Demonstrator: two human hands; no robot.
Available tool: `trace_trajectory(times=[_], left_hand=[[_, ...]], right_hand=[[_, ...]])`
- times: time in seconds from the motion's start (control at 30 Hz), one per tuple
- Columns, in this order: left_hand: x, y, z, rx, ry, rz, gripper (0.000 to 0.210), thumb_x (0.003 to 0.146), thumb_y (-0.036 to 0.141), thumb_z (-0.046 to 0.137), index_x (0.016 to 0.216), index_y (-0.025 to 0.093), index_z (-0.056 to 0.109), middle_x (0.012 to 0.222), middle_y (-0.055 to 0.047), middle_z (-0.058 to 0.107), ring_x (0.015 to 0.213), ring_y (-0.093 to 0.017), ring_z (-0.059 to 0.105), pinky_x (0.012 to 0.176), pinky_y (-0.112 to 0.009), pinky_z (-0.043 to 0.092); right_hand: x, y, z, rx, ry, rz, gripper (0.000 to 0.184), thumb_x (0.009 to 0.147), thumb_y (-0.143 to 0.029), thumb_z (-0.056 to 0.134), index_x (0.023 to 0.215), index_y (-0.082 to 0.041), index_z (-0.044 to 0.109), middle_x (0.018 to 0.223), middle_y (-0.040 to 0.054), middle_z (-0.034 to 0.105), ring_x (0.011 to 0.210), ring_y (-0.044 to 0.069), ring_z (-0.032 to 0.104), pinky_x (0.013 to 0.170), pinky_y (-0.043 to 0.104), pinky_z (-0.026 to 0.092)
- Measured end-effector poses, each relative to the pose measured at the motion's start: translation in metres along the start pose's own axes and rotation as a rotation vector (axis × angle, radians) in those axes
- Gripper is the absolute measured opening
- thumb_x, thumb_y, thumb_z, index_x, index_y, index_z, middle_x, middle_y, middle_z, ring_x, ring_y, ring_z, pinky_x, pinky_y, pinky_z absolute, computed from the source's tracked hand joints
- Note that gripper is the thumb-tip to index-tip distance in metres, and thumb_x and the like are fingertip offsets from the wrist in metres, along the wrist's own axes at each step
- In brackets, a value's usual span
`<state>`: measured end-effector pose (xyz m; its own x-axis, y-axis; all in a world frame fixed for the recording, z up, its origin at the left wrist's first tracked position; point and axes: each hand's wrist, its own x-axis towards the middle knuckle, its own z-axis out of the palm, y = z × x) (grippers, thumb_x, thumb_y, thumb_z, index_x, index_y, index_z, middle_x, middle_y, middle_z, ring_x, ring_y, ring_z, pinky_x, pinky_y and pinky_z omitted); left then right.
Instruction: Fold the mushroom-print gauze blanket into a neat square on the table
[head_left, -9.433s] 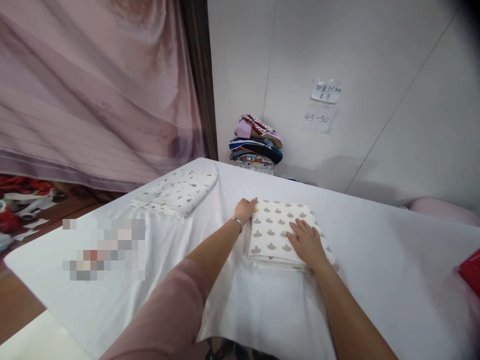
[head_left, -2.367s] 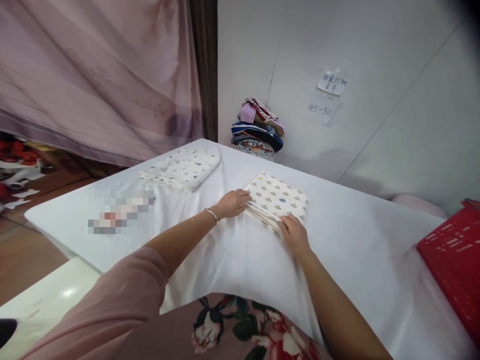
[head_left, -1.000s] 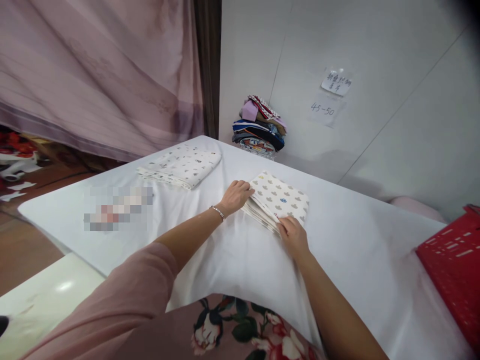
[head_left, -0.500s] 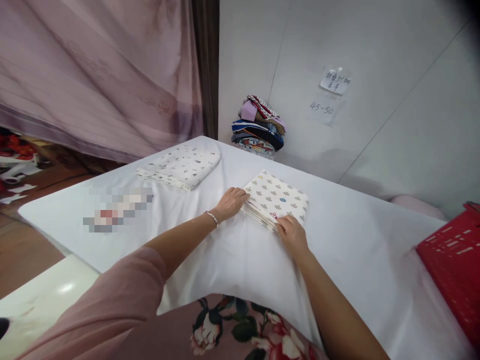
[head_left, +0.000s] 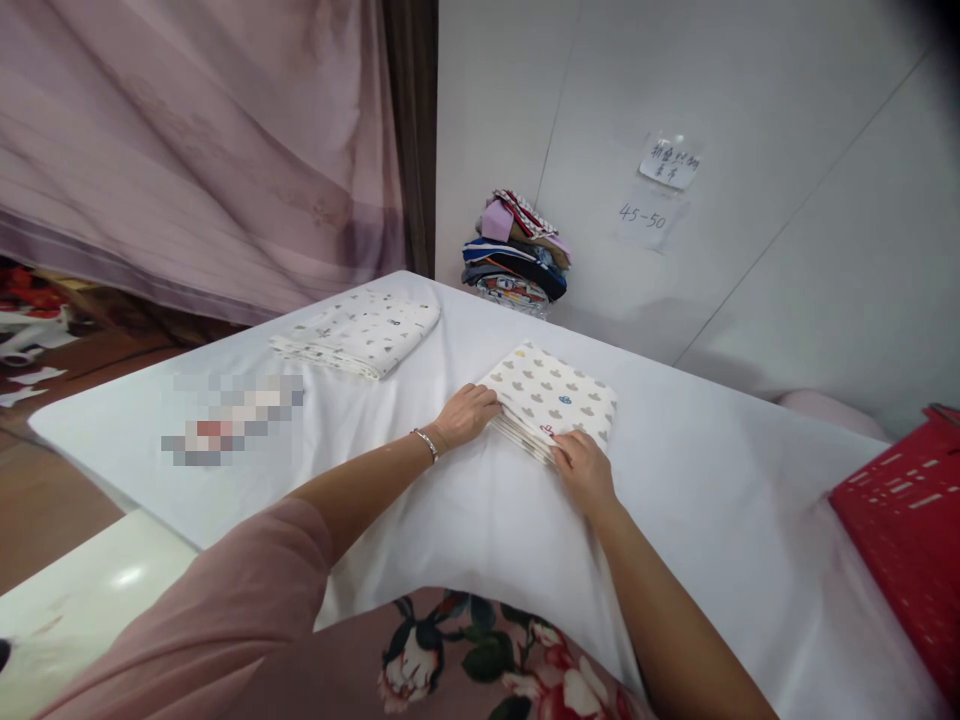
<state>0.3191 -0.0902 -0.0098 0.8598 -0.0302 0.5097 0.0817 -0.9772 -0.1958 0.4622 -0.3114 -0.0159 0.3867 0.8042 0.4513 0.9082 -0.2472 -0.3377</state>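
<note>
A folded cloth [head_left: 559, 390], white with grey cloud-like shapes and a few coloured ones, lies in several layers on the white-covered table [head_left: 480, 530]. My left hand [head_left: 466, 415] pinches its near left corner, fingers closed on the edge. At the near right corner, my right hand [head_left: 583, 465] grips the same near edge between thumb and fingers. A second folded cloth [head_left: 367, 335], white with small dark prints, rests farther left, apart from both hands.
A red plastic basket [head_left: 900, 530] stands at the right edge. Beyond the table is a pile of folded fabrics [head_left: 517, 250] against the wall. A pink curtain [head_left: 210, 150] hangs at the back left. A blurred-out patch [head_left: 232, 420] covers something on the table's left.
My left hand has shifted slightly down along the cloth's near left corner. My right hand keeps its grip, and the cloth lies in nearly the same place.
</note>
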Motion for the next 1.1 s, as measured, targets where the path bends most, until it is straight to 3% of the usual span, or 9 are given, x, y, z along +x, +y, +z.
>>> trace_trajectory(times=[0.3,0.57,0.73,0.97,1.1], left_hand=[[0.008,0.013,0.001,-0.029,-0.002,0.09,0.02,0.091,0.017,0.044,0.099,0.017,0.062,0.102,-0.005,0.061,0.093,-0.018,0.052,0.083,-0.032,0.039],[0.02,0.016,0.002,0.002,-0.065,0.147,0.019,0.09,0.013,0.044,0.094,0.014,0.063,0.093,-0.008,0.063,0.09,-0.02,0.053,0.079,-0.034,0.039],[0.014,0.018,-0.003,0.002,-0.073,0.154,0.02,0.087,0.011,0.043,0.085,0.013,0.063,0.084,-0.008,0.061,0.083,-0.02,0.051,0.075,-0.034,0.039],[0.0,0.022,-0.006,-0.011,-0.073,0.12,0.022,0.09,0.013,0.04,0.091,0.014,0.061,0.088,-0.008,0.06,0.087,-0.02,0.05,0.077,-0.035,0.038],[0.005,0.032,-0.006,-0.039,-0.082,0.135,0.025,0.093,0.015,0.038,0.107,0.015,0.058,0.099,-0.009,0.06,0.095,-0.021,0.05,0.082,-0.035,0.037]], right_hand=[[0.0,-0.001,-0.001,-0.014,0.013,-0.015,0.019,0.087,-0.021,0.046,0.092,-0.023,0.064,0.09,0.0027,0.061,0.086,0.018,0.055,0.073,0.029,0.042],[0.0,-0.001,-0.002,-0.006,0.02,-0.03,0.02,0.087,-0.023,0.046,0.097,-0.023,0.063,0.093,0.0036,0.063,0.089,0.019,0.055,0.076,0.03,0.043],[-0.002,0.0,-0.002,0.0,0.022,-0.022,0.021,0.088,-0.024,0.046,0.101,-0.023,0.063,0.095,0.0032,0.063,0.091,0.019,0.056,0.076,0.03,0.044],[0.0,-0.003,-0.003,-0.019,-0.016,0.031,0.023,0.088,-0.027,0.045,0.1,-0.026,0.065,0.096,0.0023,0.063,0.089,0.018,0.056,0.072,0.029,0.043],[0.001,-0.002,-0.003,-0.014,-0.03,0.032,0.024,0.089,-0.029,0.045,0.102,-0.026,0.065,0.097,0.0027,0.063,0.089,0.018,0.056,0.074,0.029,0.043]])
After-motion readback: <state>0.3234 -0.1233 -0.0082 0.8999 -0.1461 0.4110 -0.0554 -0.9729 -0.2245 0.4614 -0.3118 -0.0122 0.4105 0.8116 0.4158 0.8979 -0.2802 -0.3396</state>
